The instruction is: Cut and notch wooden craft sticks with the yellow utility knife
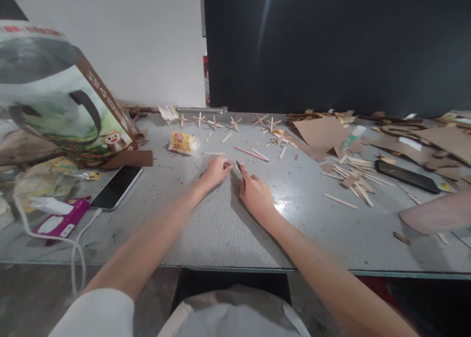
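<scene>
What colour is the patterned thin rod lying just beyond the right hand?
The thin rod is pinkish red with pale markings, seen in the head view.

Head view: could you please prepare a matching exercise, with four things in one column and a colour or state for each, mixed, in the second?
Column one:
1. Right hand
2. Phone
3. Striped stick
4. Small packet

Column two:
A. Pink-red and white
B. Dark screen facing up
C. Mostly yellow
D. Holding a slim dark tool

Right pairs: 1-D, 2-B, 3-A, 4-C.
</scene>
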A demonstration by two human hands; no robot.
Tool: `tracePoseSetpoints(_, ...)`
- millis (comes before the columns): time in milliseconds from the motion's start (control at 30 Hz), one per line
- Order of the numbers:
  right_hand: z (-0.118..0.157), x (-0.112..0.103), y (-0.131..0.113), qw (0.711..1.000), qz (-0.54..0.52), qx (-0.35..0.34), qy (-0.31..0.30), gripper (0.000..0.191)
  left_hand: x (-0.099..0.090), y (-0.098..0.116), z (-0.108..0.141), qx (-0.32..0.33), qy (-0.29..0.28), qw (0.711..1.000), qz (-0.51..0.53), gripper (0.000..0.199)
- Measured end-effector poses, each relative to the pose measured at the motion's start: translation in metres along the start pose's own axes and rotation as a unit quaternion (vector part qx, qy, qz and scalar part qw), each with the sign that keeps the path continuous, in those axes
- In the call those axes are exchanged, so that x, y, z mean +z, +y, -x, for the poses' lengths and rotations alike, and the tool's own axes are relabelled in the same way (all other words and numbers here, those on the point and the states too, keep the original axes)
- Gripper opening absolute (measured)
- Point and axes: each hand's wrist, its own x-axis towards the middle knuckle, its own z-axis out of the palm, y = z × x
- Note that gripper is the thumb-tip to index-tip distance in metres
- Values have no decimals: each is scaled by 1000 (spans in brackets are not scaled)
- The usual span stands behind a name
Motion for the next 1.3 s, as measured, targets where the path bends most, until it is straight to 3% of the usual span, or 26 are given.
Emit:
tracePoseSetpoints(200,-1,0,6,997,-68,11,36,60,-7,3,3,3,21,999,29,9)
tracePoseSetpoints(367,-7,4,16,964,-196,-1,178,55,-8,7,14,-4,69,995,79,11)
tracePoseSetpoints(500,-8,6,18,931,-270,-28,245,48,-2,19,24,-12,51,958,281,19)
tracePoseSetpoints(600,-7,6,19,921,-293,-16,256,46,-1,32,29,8,61,937,343,30)
tracePoseSetpoints(833,-6,4,22,897,-323,34,302,41,-7,49,35,19,52,930,363,38)
tracePoseSetpoints(1000,-6,-4,22,849,-386,37,358,36,-7,53,39,36,33,933,357,36)
tracePoseSetpoints(1100,-9,-8,22,823,-439,64,354,35,-9,56,41,35,18,942,332,35)
tracePoseSetpoints(1300,-14,-8,26,785,-546,92,278,39,-11,62,45,44,-6,952,304,34)
